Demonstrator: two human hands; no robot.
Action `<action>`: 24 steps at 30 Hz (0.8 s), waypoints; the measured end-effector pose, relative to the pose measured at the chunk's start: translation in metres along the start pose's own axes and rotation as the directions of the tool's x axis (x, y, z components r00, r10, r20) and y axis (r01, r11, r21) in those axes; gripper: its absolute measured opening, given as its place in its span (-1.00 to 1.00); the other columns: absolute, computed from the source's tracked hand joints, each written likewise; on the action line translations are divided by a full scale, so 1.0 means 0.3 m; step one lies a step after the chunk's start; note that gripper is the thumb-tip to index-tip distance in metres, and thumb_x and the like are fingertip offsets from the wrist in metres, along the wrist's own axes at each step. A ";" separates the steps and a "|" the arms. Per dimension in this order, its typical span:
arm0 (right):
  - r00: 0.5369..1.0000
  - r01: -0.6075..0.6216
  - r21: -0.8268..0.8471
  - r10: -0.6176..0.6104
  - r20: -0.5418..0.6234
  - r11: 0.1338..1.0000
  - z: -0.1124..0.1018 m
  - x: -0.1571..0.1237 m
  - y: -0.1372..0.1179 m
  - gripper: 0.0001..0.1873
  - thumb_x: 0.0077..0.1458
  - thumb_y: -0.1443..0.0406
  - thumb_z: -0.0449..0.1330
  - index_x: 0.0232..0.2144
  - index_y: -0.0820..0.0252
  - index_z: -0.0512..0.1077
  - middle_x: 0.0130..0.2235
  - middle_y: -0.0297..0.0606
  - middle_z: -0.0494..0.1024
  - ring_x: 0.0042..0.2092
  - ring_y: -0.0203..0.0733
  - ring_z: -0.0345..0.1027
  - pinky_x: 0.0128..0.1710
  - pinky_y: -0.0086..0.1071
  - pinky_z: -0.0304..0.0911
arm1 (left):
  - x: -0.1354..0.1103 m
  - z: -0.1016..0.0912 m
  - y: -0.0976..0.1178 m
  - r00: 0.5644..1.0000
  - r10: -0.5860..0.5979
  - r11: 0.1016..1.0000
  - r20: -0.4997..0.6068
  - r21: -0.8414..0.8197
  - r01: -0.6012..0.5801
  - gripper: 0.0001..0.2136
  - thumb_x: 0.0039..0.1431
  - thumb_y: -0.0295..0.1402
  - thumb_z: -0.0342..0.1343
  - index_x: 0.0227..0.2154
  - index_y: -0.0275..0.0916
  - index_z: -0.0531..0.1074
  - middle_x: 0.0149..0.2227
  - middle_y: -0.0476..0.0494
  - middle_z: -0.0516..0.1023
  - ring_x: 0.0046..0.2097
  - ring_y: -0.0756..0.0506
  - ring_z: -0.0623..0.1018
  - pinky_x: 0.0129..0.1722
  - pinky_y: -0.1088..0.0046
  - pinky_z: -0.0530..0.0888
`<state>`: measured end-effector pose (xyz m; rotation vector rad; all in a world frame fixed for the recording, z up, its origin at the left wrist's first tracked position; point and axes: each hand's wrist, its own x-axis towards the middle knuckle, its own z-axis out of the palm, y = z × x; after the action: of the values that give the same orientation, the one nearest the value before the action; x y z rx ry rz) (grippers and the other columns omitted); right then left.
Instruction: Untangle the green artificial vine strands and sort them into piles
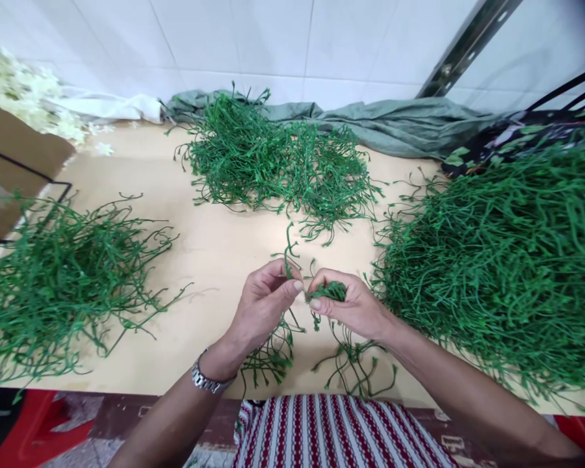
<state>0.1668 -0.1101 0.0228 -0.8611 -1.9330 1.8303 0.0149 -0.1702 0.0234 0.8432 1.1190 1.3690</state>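
while fingers (332, 308) of the right hand (358, 302) partly hide the green bunch (334, 290) they grip, the left hand (266, 296) pinches a stem (287, 251).

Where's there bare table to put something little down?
The biggest bare patch of table lies between the left green pile, the back pile and the left hand. It continues between the left green pile and the watch. It's crowded on the right, where the big pile spreads, and stems lie below the right hand.

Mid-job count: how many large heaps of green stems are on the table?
3: left heap, back-centre heap, right heap; the outer two run out of frame. Smaller front clusters aren't counted.
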 end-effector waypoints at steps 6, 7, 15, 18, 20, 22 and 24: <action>0.992 0.095 -0.108 -0.103 -0.071 0.990 0.019 -0.011 -0.018 -0.86 0.02 0.25 0.14 -0.48 0.23 0.32 -0.47 -0.38 0.37 -0.42 -0.36 0.19 -0.39 -0.48 0.12 | -0.010 -0.001 0.001 0.989 -0.088 0.992 0.116 -0.079 0.097 -0.75 -0.08 -0.29 0.22 -0.37 -0.32 0.35 -0.45 -0.01 0.34 -0.47 0.09 0.31 -0.51 0.57 0.26; 0.991 0.105 -0.112 -0.114 -0.074 0.988 0.021 -0.013 -0.021 -0.86 0.03 0.25 0.13 -0.47 0.23 0.33 -0.48 -0.37 0.38 -0.43 -0.36 0.20 -0.40 -0.49 0.12 | -0.011 -0.003 0.002 0.984 -0.097 0.989 0.147 -0.094 0.112 -0.72 -0.11 -0.30 0.24 -0.35 -0.32 0.35 -0.44 -0.02 0.35 -0.45 0.08 0.33 -0.49 0.57 0.28; 0.997 0.069 -0.116 -0.073 -0.035 0.991 0.004 -0.009 -0.027 -0.85 0.02 0.25 0.15 -0.45 0.26 0.37 -0.50 -0.38 0.35 -0.44 -0.37 0.18 -0.41 -0.50 0.11 | -0.015 -0.019 0.015 0.975 -0.093 0.996 0.200 0.023 0.090 -0.79 -0.12 -0.41 0.24 -0.53 -0.32 0.28 -0.60 0.10 0.23 -0.57 0.14 0.18 -0.62 0.59 0.12; 0.998 0.061 -0.092 -0.061 -0.001 0.994 -0.002 -0.003 -0.025 -0.85 -0.01 0.26 0.18 -0.46 0.26 0.36 -0.48 -0.37 0.36 -0.43 -0.37 0.20 -0.40 -0.50 0.14 | -0.017 -0.016 0.028 0.974 -0.110 0.992 0.198 0.079 0.096 -0.80 -0.09 -0.37 0.22 -0.50 -0.32 0.29 -0.59 0.08 0.24 -0.57 0.13 0.17 -0.62 0.57 0.09; 0.996 0.091 -0.110 -0.090 0.007 0.990 -0.007 -0.001 -0.028 -0.87 -0.02 0.28 0.19 -0.46 0.26 0.36 -0.47 -0.36 0.38 -0.43 -0.37 0.23 -0.40 -0.50 0.16 | -0.019 -0.018 0.037 0.969 -0.144 0.984 0.201 0.129 0.119 -0.80 -0.09 -0.36 0.21 -0.45 -0.32 0.30 -0.58 0.08 0.25 -0.57 0.12 0.16 -0.62 0.56 0.09; 0.987 0.159 -0.165 -0.157 0.023 0.973 -0.012 -0.001 -0.035 -0.91 -0.01 0.31 0.18 -0.44 0.25 0.37 -0.45 -0.34 0.41 -0.41 -0.36 0.27 -0.38 -0.48 0.18 | -0.020 -0.024 0.045 0.959 -0.171 0.978 0.225 0.159 0.137 -0.78 -0.10 -0.35 0.21 -0.44 -0.33 0.30 -0.57 0.08 0.23 -0.57 0.12 0.15 -0.62 0.57 0.08; 0.970 0.244 -0.233 -0.235 0.062 0.942 -0.017 -0.002 -0.043 -0.95 0.01 0.35 0.16 -0.41 0.24 0.39 -0.41 -0.31 0.44 -0.37 -0.34 0.31 -0.33 -0.47 0.20 | -0.020 -0.032 0.049 0.947 -0.187 0.973 0.261 0.184 0.141 -0.77 -0.12 -0.35 0.21 -0.43 -0.33 0.30 -0.58 0.10 0.19 -0.57 0.13 0.13 -0.62 0.58 0.07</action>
<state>0.1679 -0.1062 0.0362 -0.6314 -2.2035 1.5030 0.0020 -0.1766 0.0350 1.0026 1.0655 0.9954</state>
